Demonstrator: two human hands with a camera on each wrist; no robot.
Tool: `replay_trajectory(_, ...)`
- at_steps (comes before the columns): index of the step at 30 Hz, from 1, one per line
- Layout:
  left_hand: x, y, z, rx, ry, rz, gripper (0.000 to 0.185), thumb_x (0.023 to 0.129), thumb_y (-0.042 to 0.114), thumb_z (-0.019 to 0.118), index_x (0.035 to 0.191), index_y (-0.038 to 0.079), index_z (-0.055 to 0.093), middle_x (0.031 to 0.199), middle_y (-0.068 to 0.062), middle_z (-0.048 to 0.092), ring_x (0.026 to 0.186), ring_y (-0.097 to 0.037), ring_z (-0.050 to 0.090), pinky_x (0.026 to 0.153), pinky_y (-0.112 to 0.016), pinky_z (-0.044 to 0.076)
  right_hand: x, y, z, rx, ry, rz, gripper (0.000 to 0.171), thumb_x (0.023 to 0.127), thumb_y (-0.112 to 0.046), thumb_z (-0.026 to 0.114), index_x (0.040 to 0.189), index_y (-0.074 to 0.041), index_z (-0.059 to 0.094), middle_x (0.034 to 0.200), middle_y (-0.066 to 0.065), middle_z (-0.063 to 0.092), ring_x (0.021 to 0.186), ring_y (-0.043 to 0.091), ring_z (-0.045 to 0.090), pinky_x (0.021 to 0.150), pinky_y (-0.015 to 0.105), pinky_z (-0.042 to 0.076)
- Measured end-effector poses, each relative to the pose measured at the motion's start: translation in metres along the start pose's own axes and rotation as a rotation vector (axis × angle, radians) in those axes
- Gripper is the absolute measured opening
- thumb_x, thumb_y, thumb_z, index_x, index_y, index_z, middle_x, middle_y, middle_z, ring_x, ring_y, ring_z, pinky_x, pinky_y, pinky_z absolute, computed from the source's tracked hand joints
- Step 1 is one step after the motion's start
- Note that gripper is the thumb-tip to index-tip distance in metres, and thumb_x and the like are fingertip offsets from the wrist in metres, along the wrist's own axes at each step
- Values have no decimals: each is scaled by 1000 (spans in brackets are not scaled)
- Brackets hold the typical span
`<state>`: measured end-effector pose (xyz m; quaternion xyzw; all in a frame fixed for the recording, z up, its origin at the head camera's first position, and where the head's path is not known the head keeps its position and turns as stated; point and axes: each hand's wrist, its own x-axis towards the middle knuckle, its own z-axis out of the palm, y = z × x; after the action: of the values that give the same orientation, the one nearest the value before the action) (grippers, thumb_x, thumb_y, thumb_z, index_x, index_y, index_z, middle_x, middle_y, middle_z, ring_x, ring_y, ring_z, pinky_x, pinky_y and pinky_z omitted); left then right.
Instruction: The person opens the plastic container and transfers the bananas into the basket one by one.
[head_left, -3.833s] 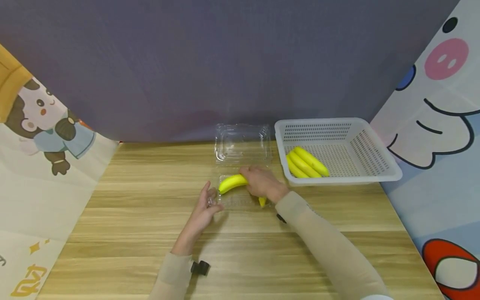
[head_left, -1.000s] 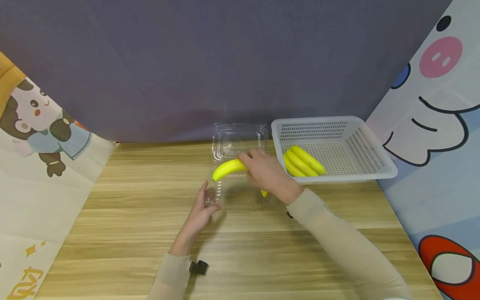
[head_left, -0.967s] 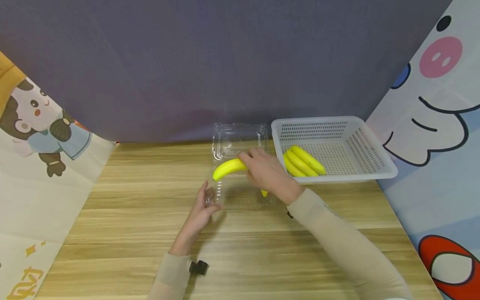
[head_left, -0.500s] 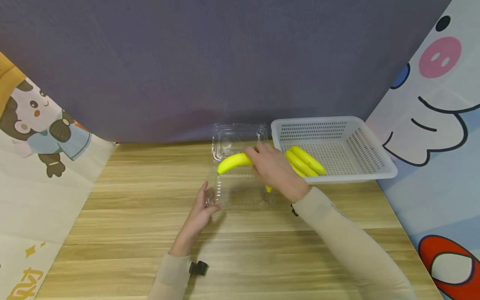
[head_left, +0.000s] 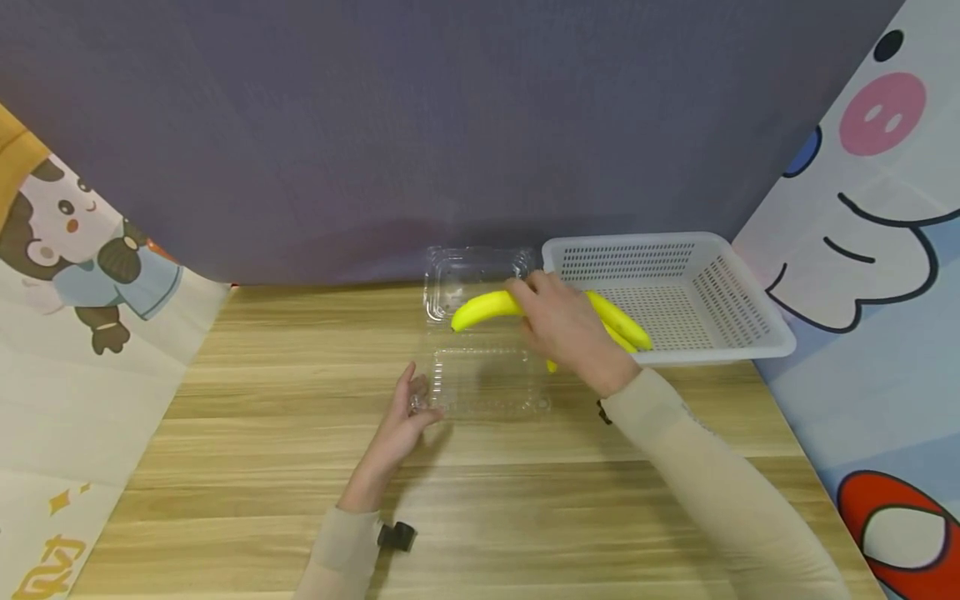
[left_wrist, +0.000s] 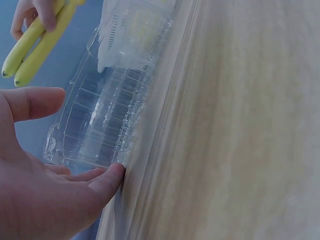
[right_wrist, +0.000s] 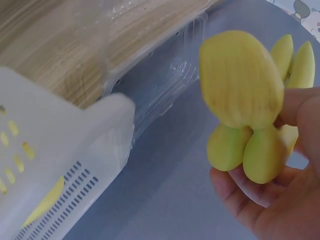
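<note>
My right hand (head_left: pixel 566 325) grips a bunch of yellow bananas (head_left: pixel 486 308) above the table, between the clear plastic container and the basket. In the left wrist view, two long bananas (left_wrist: pixel 44 50) of it stick out side by side below the fingers. The right wrist view shows the joined stem end (right_wrist: pixel 241 77) close up. My left hand (head_left: pixel 397 425) rests at the left end of the container base (head_left: pixel 483 379), thumb by its front corner and index finger stretched away. Behind the base its hinged lid (head_left: pixel 450 287) stands raised.
At the right, a white perforated basket (head_left: pixel 720 354) holds more bananas (head_left: pixel 618 321) in its left part, partly hidden by my right hand. A grey panel (head_left: pixel 480 125) rises behind the wooden table (head_left: pixel 300 467); printed cartoon panels stand on both sides.
My right hand has lifted the bananas out of the container base and carried them back and right, towards the basket. My left hand has stayed at the container's left end.
</note>
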<state>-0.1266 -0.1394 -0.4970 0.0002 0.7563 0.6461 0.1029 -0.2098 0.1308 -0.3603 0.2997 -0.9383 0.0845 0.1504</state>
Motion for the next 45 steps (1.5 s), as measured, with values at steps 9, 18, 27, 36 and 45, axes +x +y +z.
replay_trajectory(9,-1,1,0,-15,0,-8,99,91,10,68,164,16,3,165,-22,20,148,-47,24,118,-66,21,-2,13,-4,-22,46,11,43,86,-3,69,126,-10,55,100,13,59,82,29,54,56,39,51)
replay_trajectory(18,1,-2,-1,-18,0,-16,98,91,9,67,164,16,3,165,-21,19,149,-45,22,119,-64,19,-6,27,-11,-25,7,57,46,88,-7,72,130,-10,52,102,14,57,86,30,53,56,39,52)
replay_trajectory(27,0,-2,0,-11,1,-10,97,91,10,68,164,16,4,165,-22,19,150,-44,20,119,-65,17,-13,43,-16,-19,50,88,45,89,-3,66,133,-5,53,108,19,60,92,35,58,65,46,57)
replay_trajectory(36,0,-1,0,-16,-3,-12,100,90,8,68,164,12,1,165,-24,19,149,-46,22,118,-65,21,-15,54,-20,-12,-19,197,48,94,-9,63,140,-4,49,120,21,57,103,36,55,76,50,55)
replay_trajectory(45,-1,0,-1,-8,-2,-13,99,91,10,68,164,15,3,165,-22,20,150,-45,22,119,-64,19,-18,66,-23,-10,35,224,47,94,-7,59,139,-2,49,119,22,56,100,37,55,76,52,55)
